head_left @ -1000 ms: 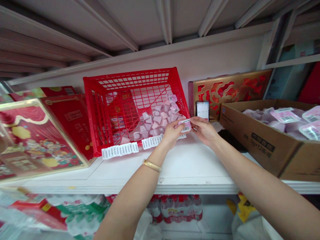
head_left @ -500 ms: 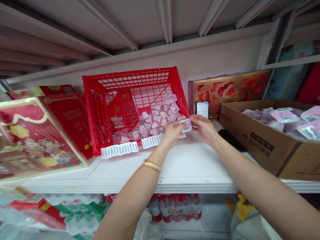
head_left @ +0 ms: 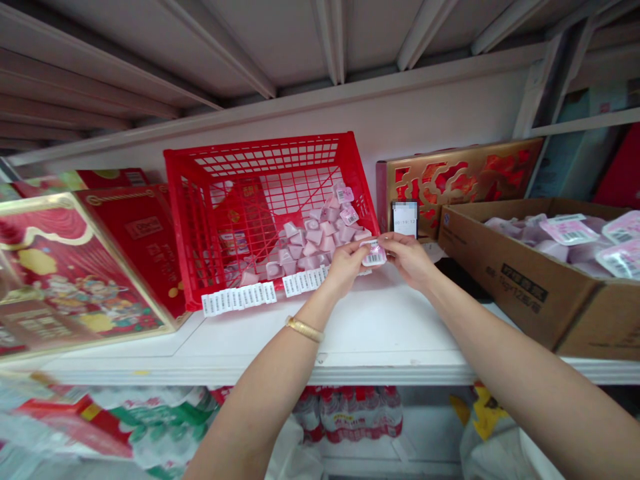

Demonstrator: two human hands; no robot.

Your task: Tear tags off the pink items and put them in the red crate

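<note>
Between my hands is a small pink cup point(head_left: 374, 253) with a barcode label facing up, just past the right front corner of a red plastic basket point(head_left: 270, 143). My left hand point(head_left: 346, 269), below a gold bracelet on the wrist, pinches the cup's left side. My right hand point(head_left: 407, 259) has its fingertips pressed on the cup's upper right edge. Inside the basket lies a heap of pink cups point(head_left: 310, 240). Strips of white barcode labels point(head_left: 239, 299) hang along the basket's front rim.
An open cardboard box point(head_left: 505, 287) of larger pink packs stands at the right on the white shelf point(head_left: 380, 333). Red gift boxes point(head_left: 95, 267) stand left. A gold-red box point(head_left: 460, 183) leans behind a phone point(head_left: 405, 219). Bottled drinks point(head_left: 357, 415) are below.
My right fingertips have shifted slightly to the left along the cup's top edge. The cup has tilted a little in my fingers. The basket and boxes stay as they were.
</note>
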